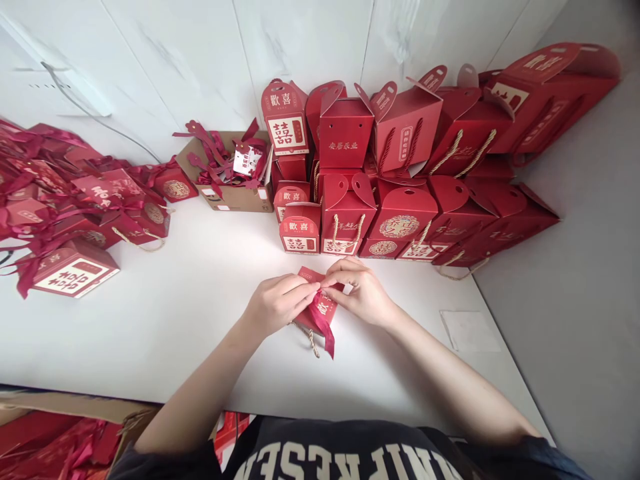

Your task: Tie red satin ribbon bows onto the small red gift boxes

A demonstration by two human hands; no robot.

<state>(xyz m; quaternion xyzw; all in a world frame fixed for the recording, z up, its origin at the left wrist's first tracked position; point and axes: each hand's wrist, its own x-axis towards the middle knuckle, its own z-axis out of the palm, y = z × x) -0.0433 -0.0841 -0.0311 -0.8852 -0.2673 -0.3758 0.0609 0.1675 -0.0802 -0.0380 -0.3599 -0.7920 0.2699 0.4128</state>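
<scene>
A red gift box (309, 320) with gold lettering stands on the white table in front of me, a twisted gold cord handle (314, 345) hanging at its near side. Over its top runs a dark red ribbon (324, 327), one tail dropping toward me. My left hand (280, 303) is closed at the box's top, fingertips pinching the ribbon. From the right, my right hand (361, 293) pinches the ribbon too, thumb and forefinger meeting the left fingertips. The fingers cover the spot where the ribbon is gripped.
Red boxes with handles (347, 200) stand stacked along the wall, right of a cardboard box (240, 199) of ribbons and tags. Ribboned boxes (75, 270) pile up at the left. A paper sheet (470, 331) lies at right. An open carton (65, 440) holds red items below the table edge.
</scene>
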